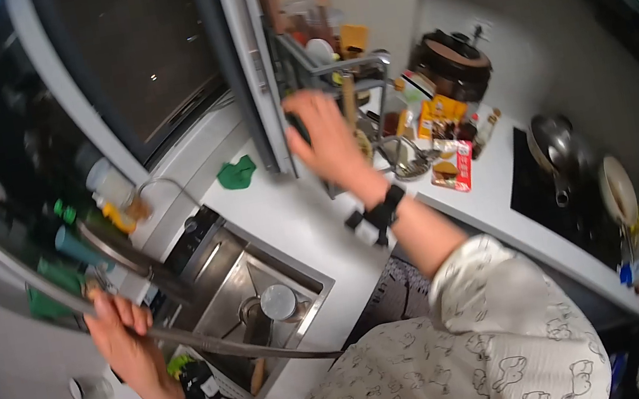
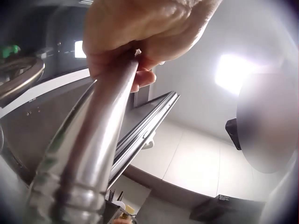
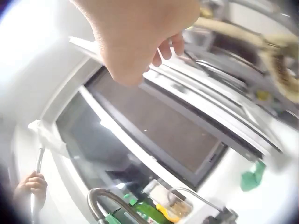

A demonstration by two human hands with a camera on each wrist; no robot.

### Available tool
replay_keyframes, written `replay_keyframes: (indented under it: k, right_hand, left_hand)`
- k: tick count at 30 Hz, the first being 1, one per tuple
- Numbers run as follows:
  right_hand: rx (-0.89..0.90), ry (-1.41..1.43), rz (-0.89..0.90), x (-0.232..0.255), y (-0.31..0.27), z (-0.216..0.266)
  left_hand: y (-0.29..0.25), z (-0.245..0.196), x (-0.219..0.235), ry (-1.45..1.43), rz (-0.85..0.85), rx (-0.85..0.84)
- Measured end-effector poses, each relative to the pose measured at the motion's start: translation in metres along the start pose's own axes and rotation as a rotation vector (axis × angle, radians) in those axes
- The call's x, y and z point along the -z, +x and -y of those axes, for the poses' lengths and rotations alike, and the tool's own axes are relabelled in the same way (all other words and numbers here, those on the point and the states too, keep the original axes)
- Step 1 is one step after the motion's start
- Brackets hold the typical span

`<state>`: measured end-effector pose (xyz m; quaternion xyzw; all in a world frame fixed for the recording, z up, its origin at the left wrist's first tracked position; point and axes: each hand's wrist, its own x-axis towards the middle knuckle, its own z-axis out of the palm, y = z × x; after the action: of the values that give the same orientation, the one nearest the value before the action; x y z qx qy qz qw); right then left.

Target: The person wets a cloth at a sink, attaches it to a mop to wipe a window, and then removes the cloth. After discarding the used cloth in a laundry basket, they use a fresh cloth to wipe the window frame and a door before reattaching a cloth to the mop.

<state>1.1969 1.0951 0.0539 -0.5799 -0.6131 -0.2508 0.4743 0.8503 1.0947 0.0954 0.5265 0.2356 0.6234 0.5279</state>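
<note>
Pole (image 1: 230, 348) of shiny metal slants over the sink (image 1: 229, 289) toward the patterned shirt (image 1: 447, 371), fingers of the left hand (image 1: 124, 339) wrapped round it; the right hand (image 1: 326, 136), well apart to the right, is beside the open window sash (image 1: 259, 75), its grip too blurred to tell.

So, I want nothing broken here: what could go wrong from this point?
If the left grip slips, the long, shiny metal pole might fall toward the rectangular steel sink and hit the pale round container inside.

The right grip is close to the crowded grey metal rack; a hasty move could knock something off.
</note>
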Motion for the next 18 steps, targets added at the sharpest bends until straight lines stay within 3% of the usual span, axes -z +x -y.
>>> replay_keyframes:
  k: [2, 4, 8, 11, 13, 14, 16, 18]
  right_hand:
    - [-0.272, 0.054, 0.03, -0.006, -0.069, -0.02]
    - [-0.738, 0.259, -0.044, -0.017, -0.138, -0.054]
    - [-0.995, 0.043, -0.067, 0.001, -0.212, -0.137]
    - [-0.946, -0.066, -0.058, 0.019, -0.209, -0.176]
    - [-0.887, -0.173, -0.175, 0.018, -0.195, -0.198]
    - [-0.891, -0.155, -0.175, 0.017, -0.185, -0.208]
    - [-0.707, -0.166, -0.122, 0.015, -0.167, -0.22]
    - [-0.681, -0.05, -0.105, 0.007, -0.152, -0.224]
  left_hand:
    - [0.001, -0.003, -0.009, 0.031, -0.012, 0.005]
    - [0.004, -0.002, -0.01, 0.07, 0.02, 0.004]
    - [0.001, 0.0, -0.001, 0.174, -0.048, 0.016]
    - [-0.004, 0.002, 0.011, 0.308, -0.196, -0.023]
    - [-0.009, 0.003, 0.018, 0.351, -0.252, -0.043]
    - [-0.011, 0.003, 0.019, 0.381, -0.301, -0.055]
    - [-0.016, 0.004, 0.01, 0.434, -0.327, -0.081]
    - [-0.019, 0.003, -0.002, 0.499, -0.348, -0.065]
